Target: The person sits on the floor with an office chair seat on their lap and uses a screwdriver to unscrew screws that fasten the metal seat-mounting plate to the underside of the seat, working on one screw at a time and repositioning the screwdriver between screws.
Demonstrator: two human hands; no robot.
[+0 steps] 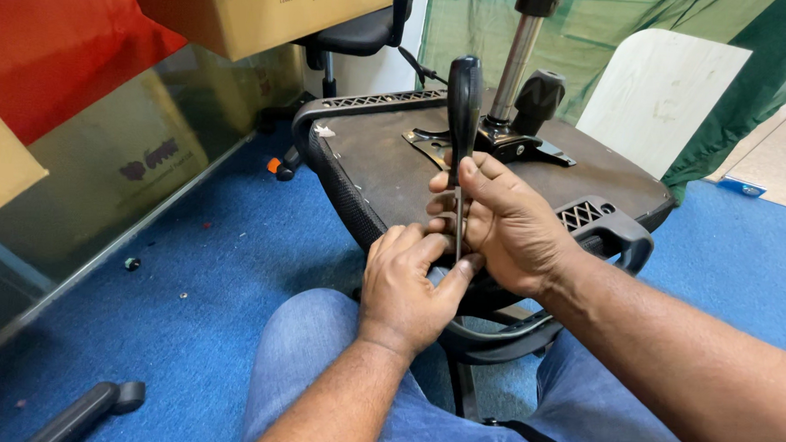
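Your right hand point(508, 226) grips the screwdriver point(464, 118) shaft upright; your left hand point(403, 288), just below, pinches its tip against the seat point(378, 158).

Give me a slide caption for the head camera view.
Both hands steady an upright screwdriver against an overturned chair seat.

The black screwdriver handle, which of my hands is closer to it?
Right. Your right hand sits just under the screwdriver handle, fingers against the metal shaft below it. Your left hand is lower, down by the shaft's tip.
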